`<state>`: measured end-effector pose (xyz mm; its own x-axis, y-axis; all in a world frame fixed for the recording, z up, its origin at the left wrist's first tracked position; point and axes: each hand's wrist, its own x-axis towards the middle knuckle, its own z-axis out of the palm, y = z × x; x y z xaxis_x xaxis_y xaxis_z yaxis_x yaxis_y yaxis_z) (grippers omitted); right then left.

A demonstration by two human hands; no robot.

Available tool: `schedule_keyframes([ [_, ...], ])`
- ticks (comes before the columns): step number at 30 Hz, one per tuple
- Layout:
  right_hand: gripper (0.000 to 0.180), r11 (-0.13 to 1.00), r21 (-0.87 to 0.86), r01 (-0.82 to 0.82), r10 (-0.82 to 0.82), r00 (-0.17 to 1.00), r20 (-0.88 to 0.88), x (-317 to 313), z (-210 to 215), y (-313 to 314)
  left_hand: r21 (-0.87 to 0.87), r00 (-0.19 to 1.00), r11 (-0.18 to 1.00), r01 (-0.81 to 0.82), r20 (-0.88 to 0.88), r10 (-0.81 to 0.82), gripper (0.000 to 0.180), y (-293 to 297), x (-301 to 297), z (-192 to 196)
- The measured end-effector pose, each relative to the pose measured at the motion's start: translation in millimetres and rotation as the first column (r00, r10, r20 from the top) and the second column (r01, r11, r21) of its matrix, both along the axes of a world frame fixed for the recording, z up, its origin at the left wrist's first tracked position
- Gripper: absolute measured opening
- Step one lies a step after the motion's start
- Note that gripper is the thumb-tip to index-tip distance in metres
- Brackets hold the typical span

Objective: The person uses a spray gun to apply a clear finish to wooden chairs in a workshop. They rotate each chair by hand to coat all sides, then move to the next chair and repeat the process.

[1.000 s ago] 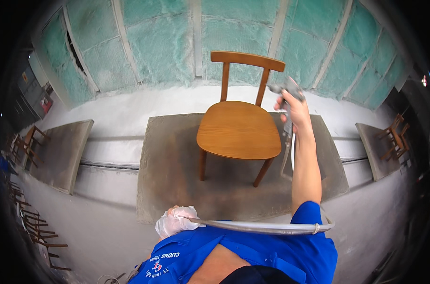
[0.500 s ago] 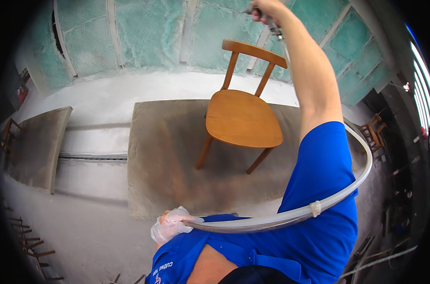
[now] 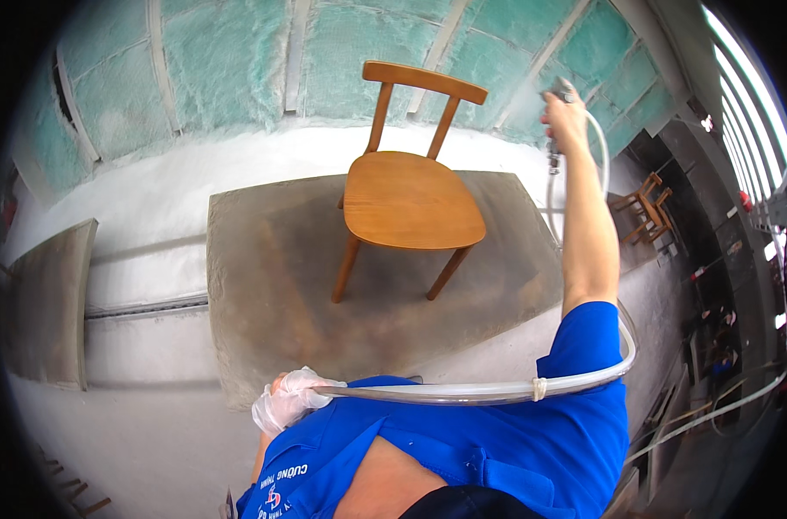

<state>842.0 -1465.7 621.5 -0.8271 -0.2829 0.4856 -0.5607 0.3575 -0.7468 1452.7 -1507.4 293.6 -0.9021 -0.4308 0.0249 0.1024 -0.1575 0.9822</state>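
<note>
A brown wooden chair (image 3: 415, 203) with a curved backrest stands upright on a flat, stained grey-brown board (image 3: 268, 277). To the right of the backrest, my right hand (image 3: 568, 125) is closed round a spray gun (image 3: 561, 90) on an outstretched arm. Pale mist hangs just left of the gun, apart from the chair. Low at the left by my blue shirt, my left hand (image 3: 291, 400), in a thin clear plastic glove, grips a pair of hoses (image 3: 462, 394). These run across my front, tied together near my right arm. The chair's far legs are mostly hidden by its seat.
Behind the chair rises a wall of turquoise filter panels (image 3: 367, 65) between pale strips. A second board (image 3: 47, 303) lies at the left, past a floor rail (image 3: 147, 309). More wooden chairs (image 3: 644, 208) stand at the far right. Another hose (image 3: 713, 417) trails at the lower right.
My right hand with the spray gun has swung from above the backrest to its right and lower. The whole view has shifted, so the chair sits further left. My left hand keeps its grip.
</note>
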Motion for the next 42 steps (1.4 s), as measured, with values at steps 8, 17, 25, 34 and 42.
schedule_keyframes([
  [8,0.052,0.872,-0.161,-0.463,0.486,0.859,0.159,116,-19,-38,-0.162,0.996,0.986,0.036,-0.072,-0.048,0.027,14,-27,19],
  [17,0.019,0.861,-0.095,-0.500,0.486,0.752,0.446,100,-63,-55,-0.337,0.996,0.940,-0.056,-0.085,0.028,0.031,30,-17,-2],
  [25,0.017,0.968,0.159,-0.192,0.130,0.934,0.333,48,-104,-39,0.039,0.995,0.997,-0.073,-0.063,0.075,0.025,36,-17,-12],
  [34,0.016,0.893,-0.028,-0.450,0.402,0.768,0.497,92,-108,-47,-0.275,0.990,0.954,-0.120,-0.103,0.095,0.026,32,-18,-4],
  [42,0.020,0.948,0.200,-0.248,0.152,0.904,0.400,59,-107,-18,-0.235,0.988,0.965,-0.115,-0.124,0.087,0.027,31,-18,-15],
])
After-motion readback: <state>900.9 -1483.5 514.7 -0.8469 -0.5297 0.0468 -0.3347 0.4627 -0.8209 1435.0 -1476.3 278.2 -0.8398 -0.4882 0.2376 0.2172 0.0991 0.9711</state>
